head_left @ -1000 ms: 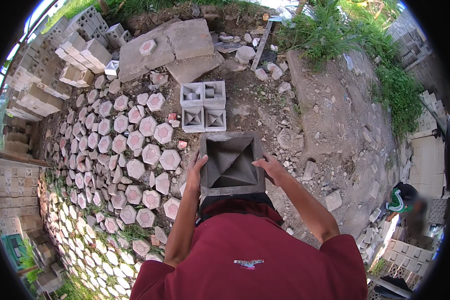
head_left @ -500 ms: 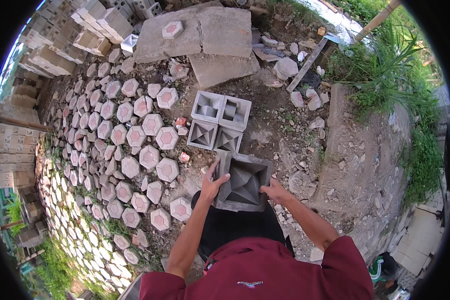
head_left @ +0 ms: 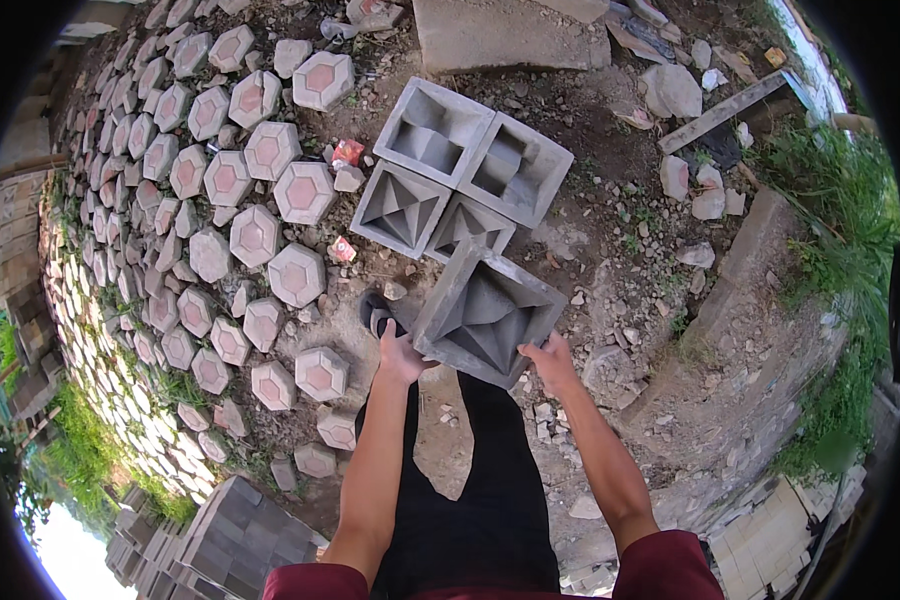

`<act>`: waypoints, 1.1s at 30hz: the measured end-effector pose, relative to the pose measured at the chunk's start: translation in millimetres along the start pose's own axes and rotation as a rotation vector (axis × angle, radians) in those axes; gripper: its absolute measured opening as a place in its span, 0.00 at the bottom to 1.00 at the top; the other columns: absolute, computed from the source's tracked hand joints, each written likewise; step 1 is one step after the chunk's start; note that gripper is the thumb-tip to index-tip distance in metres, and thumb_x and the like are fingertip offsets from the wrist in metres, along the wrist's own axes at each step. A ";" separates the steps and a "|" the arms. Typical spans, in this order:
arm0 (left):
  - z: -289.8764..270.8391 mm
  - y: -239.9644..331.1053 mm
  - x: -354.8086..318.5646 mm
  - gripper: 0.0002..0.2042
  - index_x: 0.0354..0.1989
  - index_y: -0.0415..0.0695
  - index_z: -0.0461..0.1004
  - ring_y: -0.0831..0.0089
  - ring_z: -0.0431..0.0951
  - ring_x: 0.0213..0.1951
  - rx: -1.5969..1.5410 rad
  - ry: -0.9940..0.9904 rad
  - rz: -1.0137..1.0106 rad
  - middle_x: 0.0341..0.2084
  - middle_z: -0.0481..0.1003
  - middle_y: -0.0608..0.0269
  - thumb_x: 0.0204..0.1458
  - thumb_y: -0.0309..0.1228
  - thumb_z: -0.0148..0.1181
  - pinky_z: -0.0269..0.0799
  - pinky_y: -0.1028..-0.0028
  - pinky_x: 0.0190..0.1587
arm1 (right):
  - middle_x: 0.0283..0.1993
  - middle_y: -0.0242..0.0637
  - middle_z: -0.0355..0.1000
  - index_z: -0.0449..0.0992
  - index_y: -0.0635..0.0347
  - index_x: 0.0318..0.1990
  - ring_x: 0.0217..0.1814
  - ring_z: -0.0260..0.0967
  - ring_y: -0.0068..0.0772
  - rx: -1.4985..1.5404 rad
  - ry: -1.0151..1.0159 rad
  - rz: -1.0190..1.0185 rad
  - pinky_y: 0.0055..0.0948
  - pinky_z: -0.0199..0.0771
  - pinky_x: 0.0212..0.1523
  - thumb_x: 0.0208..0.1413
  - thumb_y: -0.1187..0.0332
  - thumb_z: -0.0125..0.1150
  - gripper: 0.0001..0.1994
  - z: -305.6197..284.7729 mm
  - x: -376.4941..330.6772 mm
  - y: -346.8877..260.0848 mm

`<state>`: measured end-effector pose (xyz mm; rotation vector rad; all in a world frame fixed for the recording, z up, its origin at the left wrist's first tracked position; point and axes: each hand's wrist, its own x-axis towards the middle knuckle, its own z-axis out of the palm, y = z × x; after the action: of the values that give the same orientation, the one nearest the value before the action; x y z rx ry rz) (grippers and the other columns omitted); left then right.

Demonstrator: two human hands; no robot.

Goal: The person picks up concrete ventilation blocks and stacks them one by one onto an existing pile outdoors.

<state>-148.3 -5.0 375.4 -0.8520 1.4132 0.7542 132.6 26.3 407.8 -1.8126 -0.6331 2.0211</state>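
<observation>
Between my two hands is a grey concrete ventilation block [head_left: 492,315], square and hollow with angled, pyramid-like facets inside. My left hand [head_left: 404,356] grips its lower left corner, the fingers partly hidden under it. At the lower right side, my right hand [head_left: 552,364] is closed on the edge, thumb on top. Just beyond the held block, several similar blocks sit together on the ground: a faceted block [head_left: 402,208], another partly covered one [head_left: 470,226], and two with curved inner shapes, one block [head_left: 436,132] at the far left and one block [head_left: 516,170] at the right.
Rows of hexagonal pavers [head_left: 306,192] with reddish centres cover the ground at left. A concrete slab [head_left: 510,40] lies at the far side. Rubble and a low earthen ledge [head_left: 740,260] run along the right, by green plants [head_left: 840,240]. Stacked grey blocks [head_left: 245,535] stand at lower left.
The view has tilted down, bringing my legs and a sandalled foot into sight. The held block has turned clockwise, and my left hand has shifted from its side to its lower left corner.
</observation>
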 end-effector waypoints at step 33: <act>92.4 8.7 285.8 0.26 0.61 0.46 0.58 0.56 0.56 0.62 -0.454 -0.467 0.258 0.61 0.59 0.58 0.58 0.46 0.30 0.46 0.51 0.64 | 0.43 0.38 0.71 0.64 0.61 0.48 0.44 0.70 0.35 -0.136 0.033 0.042 0.42 0.73 0.41 0.48 0.73 0.62 0.19 -9.4 287.7 92.5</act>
<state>-99.0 64.2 87.2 -0.7716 0.9507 1.4089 111.1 104.3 116.6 -1.9484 -0.7451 2.0144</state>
